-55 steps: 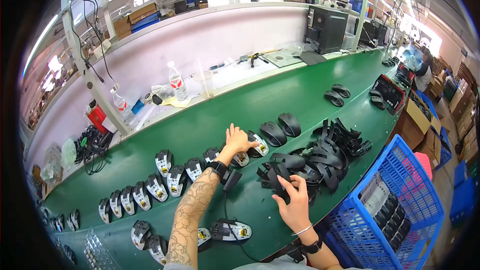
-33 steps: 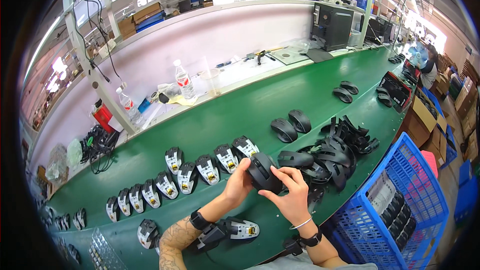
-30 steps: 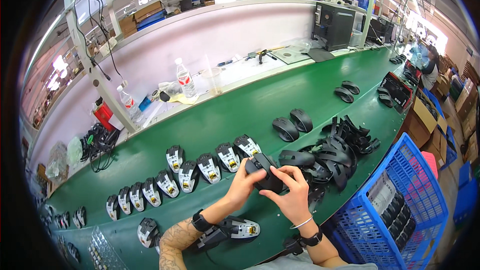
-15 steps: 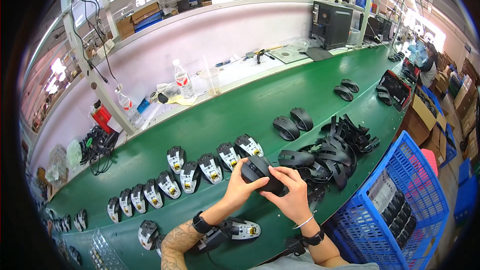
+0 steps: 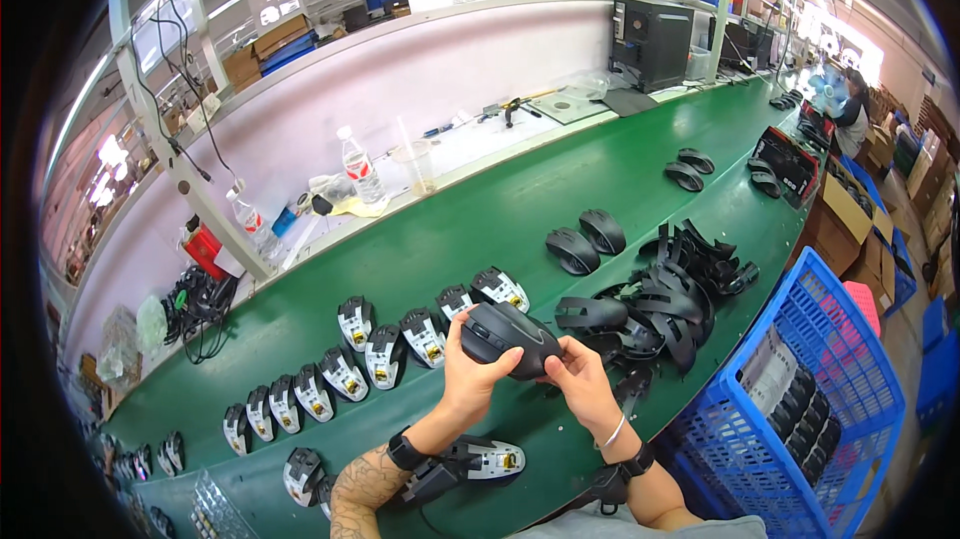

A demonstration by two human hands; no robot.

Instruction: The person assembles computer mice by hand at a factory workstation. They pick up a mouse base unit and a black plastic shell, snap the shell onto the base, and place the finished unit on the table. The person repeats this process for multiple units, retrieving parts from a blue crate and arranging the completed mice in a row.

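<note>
A: What is changed from half a second ago?

B: The black mouse (image 5: 505,339) is turned a little and carried slightly leftward, above the green belt (image 5: 450,229); its top shell is now faced more toward the camera. Both hands are kept closed on it.

A: How is the left hand (image 5: 470,374) posed?

B: It is raised from below the mouse, palm turned upward, the fingers curled over the near left flank and the thumb laid along the side. The tattooed forearm is brought in from below, a black wrist strap being worn at the wrist.

A: And the right hand (image 5: 580,384)?

B: It is set at the right rear of the mouse, thumb and fingertips pinched on the shell's edge, the wrist bent inward. A thin bracelet and a dark band are seen on that forearm.

A: What lies around the mouse?

B: A row of open mouse bases (image 5: 400,334) is laid just left of and behind it. A heap of black shells (image 5: 660,304) is found to its right, and a blue crate (image 5: 800,409) farther right still. Two finished mice (image 5: 587,239) are placed beyond it, up the belt. One more base (image 5: 490,459) is seen below it, near the left wrist.
</note>
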